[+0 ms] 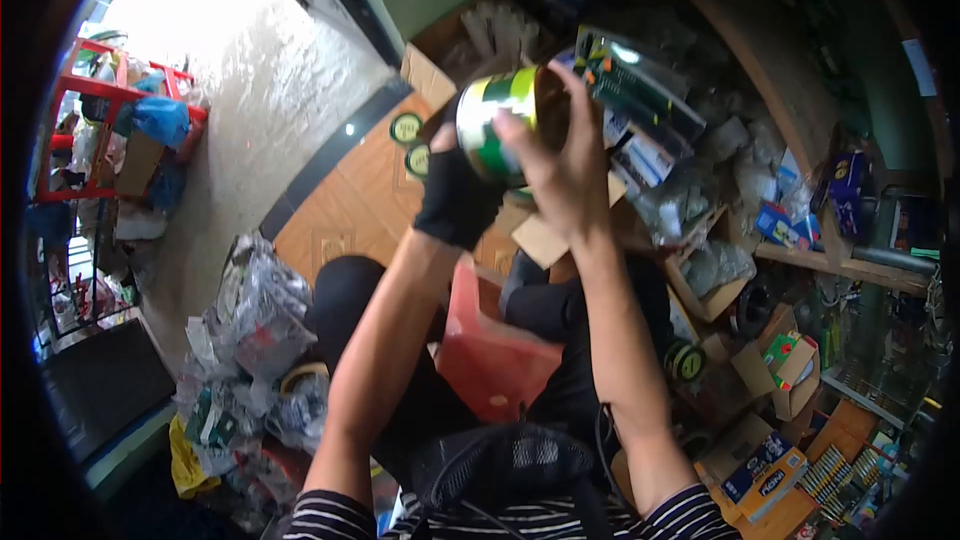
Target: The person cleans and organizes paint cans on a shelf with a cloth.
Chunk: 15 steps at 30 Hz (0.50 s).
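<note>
A short, wide cylinder [492, 122] with a green, yellow and white label is held up in front of me, tilted on its side. It looks like a can, though motion blur hides the details. My left hand [455, 195], in a black glove, grips its left and lower side. My right hand [562, 155] is bare and curls around its right end, with the thumb across the label. Two green-rimmed round pieces [406, 128] lie on the tiled floor just beyond my left hand.
A red plastic stool [495, 365] stands between my knees. Plastic bags [255, 310] pile up at left, near a red rack [105, 100]. Cardboard boxes [765, 475] and packaged goods crowd the right side. A bright doorway opens at upper left.
</note>
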### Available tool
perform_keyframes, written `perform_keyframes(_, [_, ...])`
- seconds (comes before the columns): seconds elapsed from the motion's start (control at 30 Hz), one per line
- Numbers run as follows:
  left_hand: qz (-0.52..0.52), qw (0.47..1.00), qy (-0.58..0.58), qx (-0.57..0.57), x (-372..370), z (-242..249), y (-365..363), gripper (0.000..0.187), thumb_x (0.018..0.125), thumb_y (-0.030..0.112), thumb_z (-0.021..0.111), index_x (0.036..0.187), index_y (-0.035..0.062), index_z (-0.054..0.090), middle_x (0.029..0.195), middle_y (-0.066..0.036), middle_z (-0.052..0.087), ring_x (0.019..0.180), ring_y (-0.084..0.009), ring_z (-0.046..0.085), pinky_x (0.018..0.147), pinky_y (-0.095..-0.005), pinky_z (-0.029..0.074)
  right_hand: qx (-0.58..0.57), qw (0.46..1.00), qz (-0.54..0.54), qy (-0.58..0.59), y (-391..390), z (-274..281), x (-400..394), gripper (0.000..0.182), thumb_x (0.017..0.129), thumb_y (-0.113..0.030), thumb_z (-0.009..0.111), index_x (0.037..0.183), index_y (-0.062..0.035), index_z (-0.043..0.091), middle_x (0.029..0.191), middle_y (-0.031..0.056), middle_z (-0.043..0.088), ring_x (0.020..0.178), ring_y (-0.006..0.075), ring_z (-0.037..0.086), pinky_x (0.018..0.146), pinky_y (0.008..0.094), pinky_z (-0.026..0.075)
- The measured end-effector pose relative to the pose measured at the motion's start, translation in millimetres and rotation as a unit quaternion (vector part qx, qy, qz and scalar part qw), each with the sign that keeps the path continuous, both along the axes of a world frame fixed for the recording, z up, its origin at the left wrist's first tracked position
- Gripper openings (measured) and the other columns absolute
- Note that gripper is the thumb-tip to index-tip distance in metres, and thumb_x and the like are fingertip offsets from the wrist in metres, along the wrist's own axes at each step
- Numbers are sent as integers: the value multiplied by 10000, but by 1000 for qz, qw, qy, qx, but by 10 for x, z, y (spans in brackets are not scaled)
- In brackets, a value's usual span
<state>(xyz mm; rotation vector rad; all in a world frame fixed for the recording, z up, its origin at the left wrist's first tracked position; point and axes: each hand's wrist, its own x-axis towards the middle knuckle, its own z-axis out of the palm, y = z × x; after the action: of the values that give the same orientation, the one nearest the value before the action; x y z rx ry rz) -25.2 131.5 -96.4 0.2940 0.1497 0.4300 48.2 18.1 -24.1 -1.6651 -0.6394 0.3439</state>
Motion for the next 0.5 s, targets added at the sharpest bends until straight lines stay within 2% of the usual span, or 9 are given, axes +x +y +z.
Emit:
perform_keyframes(0.07, [-19, 999, 16, 28, 29, 43, 153, 466, 1063, 296, 534, 1432, 12, 531, 1369, -180, 634, 1217, -300, 648, 1076, -439, 526, 1, 999, -5, 40, -16, -124, 49, 811, 812, -453, 844, 1383, 36, 539, 1296, 229, 626, 1222, 341, 617, 1066, 412, 480])
perform_keyframes(0.13, [-49, 998, 2, 40, -101, -28, 171, 500, 1053, 338, 545, 1438, 19, 531, 1378, -181, 631, 1217, -310, 649, 1085, -444, 520, 2, 997, 77, 6, -117, -180, 56, 669, 864, -410, 825, 1313, 36, 606, 1173, 157, 709, 1097, 251, 681, 989, 344, 519])
perform_keyframes(0.2, [-63, 996, -33, 53, -96, -3, 256, 534, 1043, 379, 556, 1443, 27, 530, 1388, -181, 629, 1216, -320, 651, 1095, -448, 513, -17, 995, 81, 49, -97, 88, -55, 857, 877, -481, 795, 1443, 65, 454, 1317, 210, 603, 1224, 283, 606, 1072, 398, 474])
perform_keyframes(0.23, [-67, 995, -48, 49, -107, 9, 260, 551, 1038, 400, 561, 1446, 30, 530, 1393, -181, 627, 1216, -324, 651, 1099, -451, 510, 38, 995, 84, 39, -86, 36, -97, 860, 865, -480, 805, 1429, 71, 464, 1282, 203, 612, 1195, 262, 611, 1054, 377, 482])
perform_keyframes(0.27, [-71, 994, -64, 43, -114, -7, 237, 569, 1033, 421, 566, 1449, 34, 529, 1398, -182, 626, 1216, -329, 652, 1104, -453, 507, 89, 986, 118, 80, -87, 44, -109, 879, 852, -458, 824, 1437, 85, 455, 1304, 206, 597, 1216, 262, 595, 1063, 383, 475])
perform_keyframes(0.3, [-74, 993, -85, 32, -96, -20, 205, 586, 1028, 441, 571, 1451, 38, 529, 1403, -182, 625, 1216, -334, 653, 1109, -455, 504, 61, 989, 134, 9, -113, 218, -174, 893, 847, -460, 826, 1443, 88, 450, 1312, 203, 590, 1223, 257, 588, 1062, 381, 474])
perform_keyframes(0.37, [-69, 987, -145, -14, -26, -46, 58, 622, 1018, 483, 582, 1457, 46, 528, 1413, -182, 622, 1215, -344, 654, 1118, -460, 497, 48, 986, 159, 5, -124, 460, -248, 931, 842, -499, 818, 1456, 91, 440, 1331, 202, 577, 1238, 255, 576, 1065, 377, 469])
perform_keyframes(0.4, [-48, 975, -208, -67, 85, -63, -49, 615, 1026, 481, 551, 1460, 46, 525, 1415, -182, 620, 1219, -347, 652, 1118, -466, 497, 63, 981, 170, 73, -96, 493, -250, 958, 842, -535, 807, 1464, 91, 435, 1342, 203, 570, 1246, 257, 571, 1069, 373, 463])
perform_keyframes(0.5, [20, 893, -390, -226, 409, -187, -413, 603, 1049, 477, 459, 1469, 49, 517, 1423, -182, 612, 1231, -356, 645, 1120, -483, 497, 75, 974, 152, 152, -74, 534, -317, 921, 898, -611, 713, 1461, 74, 467, 1320, 173, 593, 1232, 244, 580, 1056, 353, 461])
